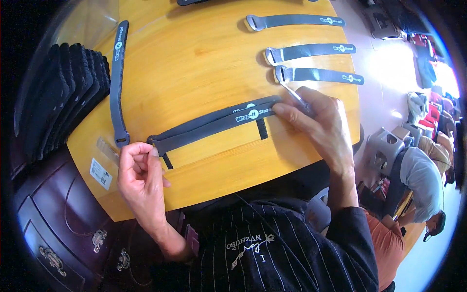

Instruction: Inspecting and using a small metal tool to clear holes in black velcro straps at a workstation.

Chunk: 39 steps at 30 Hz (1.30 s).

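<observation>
While a black stack [63, 92] fills the left, a loose strap [116, 97] lies beside it on the desk [194, 73], its slotted end just by our left hand [142, 173]. That hand pinches the left end of the grey hook-and-loop straps [199, 132], seemingly two overlapping, stretched above the near part of the desk. Short black strips [263, 129] show at their near side; whether attached, we cannot tell. Our right hand [323, 121], well apart from the left, pinches the other end and grips a slim silver tool [297, 97]. We would do best keeping both ends level, long edges aligned, the tip clear of the fabric. Room is widest toward the far middle; rightward, three laid-out straps [314, 50] reach close to the desk's right edge.
</observation>
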Available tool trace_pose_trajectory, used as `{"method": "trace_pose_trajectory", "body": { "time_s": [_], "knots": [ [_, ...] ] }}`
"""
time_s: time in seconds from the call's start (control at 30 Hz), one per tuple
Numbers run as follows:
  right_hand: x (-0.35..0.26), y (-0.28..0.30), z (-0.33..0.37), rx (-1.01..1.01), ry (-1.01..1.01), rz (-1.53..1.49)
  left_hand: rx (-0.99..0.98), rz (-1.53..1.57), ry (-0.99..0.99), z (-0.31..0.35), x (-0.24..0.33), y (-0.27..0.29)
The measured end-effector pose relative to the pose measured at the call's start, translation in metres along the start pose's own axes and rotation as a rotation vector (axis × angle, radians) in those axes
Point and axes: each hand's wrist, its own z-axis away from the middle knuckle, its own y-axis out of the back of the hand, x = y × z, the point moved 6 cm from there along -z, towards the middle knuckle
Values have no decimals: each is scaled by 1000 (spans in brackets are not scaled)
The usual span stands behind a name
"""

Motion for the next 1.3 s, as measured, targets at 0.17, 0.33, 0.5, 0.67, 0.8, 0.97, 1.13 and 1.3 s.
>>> {"method": "trace_pose_trajectory", "body": {
  "time_s": [0.17,0.33,0.5,0.67,0.8,0.97,1.13,1.3],
  "knots": [
    [-2,-1,-1,2,3,-3,12,-17,-10,0,2,0],
    [-3,0,-2,3,14,21,4,-16,-6,-1,3,1],
    [-3,0,-1,17,15,35,18,-21,3,0,2,1],
    [-7,-1,0,62,46,40,4,5,0,0,3,0],
    [-6,3,0,154,115,76,-13,21,6,-1,2,-4],
    [-13,-3,1,184,200,23,22,14,32,0,3,2],
    [-5,-4,1,106,5,-180,-2,-11,61,-2,4,4],
    [-23,-5,12,187,145,161,-39,24,80,0,4,4]
  ]
}}
